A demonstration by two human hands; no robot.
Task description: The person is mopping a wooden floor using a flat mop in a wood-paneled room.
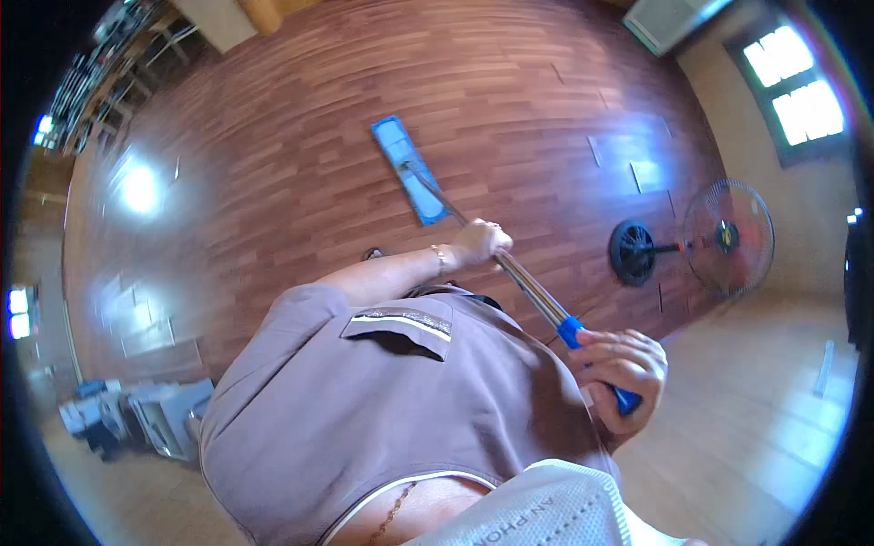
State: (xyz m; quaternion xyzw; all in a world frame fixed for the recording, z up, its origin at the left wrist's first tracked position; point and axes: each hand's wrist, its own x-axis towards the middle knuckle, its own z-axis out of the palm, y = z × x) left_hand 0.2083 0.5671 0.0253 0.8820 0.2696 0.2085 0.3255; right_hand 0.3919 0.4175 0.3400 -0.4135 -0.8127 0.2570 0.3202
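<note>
I hold a flat mop with both hands. My left hand, with a bracelet on the wrist, grips the metal mop pole partway down. My right hand is closed around the blue grip at the pole's upper end. The pole slants up and left to the blue rectangular mop head, which lies flat on the dark red-brown wooden floor. My brownish shirt with a chest pocket fills the lower middle of the view.
A standing fan with a round black base is at the right, near a beige wall with a bright window. Grey boxes and appliances sit at the lower left. Chairs and furniture stand at the upper left.
</note>
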